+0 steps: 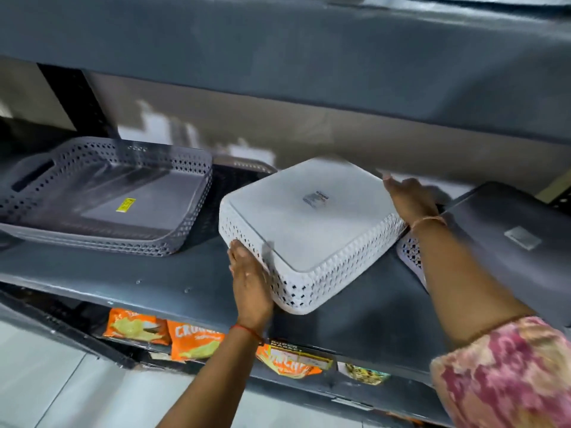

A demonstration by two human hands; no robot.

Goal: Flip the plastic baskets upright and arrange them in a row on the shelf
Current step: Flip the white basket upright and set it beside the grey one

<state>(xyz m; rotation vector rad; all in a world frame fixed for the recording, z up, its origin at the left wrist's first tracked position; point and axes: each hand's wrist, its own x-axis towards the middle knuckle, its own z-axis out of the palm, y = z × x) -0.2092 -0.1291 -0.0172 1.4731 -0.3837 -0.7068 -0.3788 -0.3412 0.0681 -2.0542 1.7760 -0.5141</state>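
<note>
A white perforated plastic basket [312, 223] lies upside down on the grey shelf [129, 270], its flat bottom facing up with a small label. My left hand [250, 282] grips its near left corner. My right hand [411, 199] holds its far right edge. To the left a grey basket [102, 193] stands upright with a yellow sticker inside; a dark basket [231, 177] sits behind it. On the right a dark grey basket [519, 242] lies upside down, and a white basket's corner [411, 254] shows under my right forearm.
A shelf board [278, 57] hangs close above. The lower shelf holds orange snack packets [191, 341] and other packets. A pale tiled floor [46, 381] shows at the bottom left.
</note>
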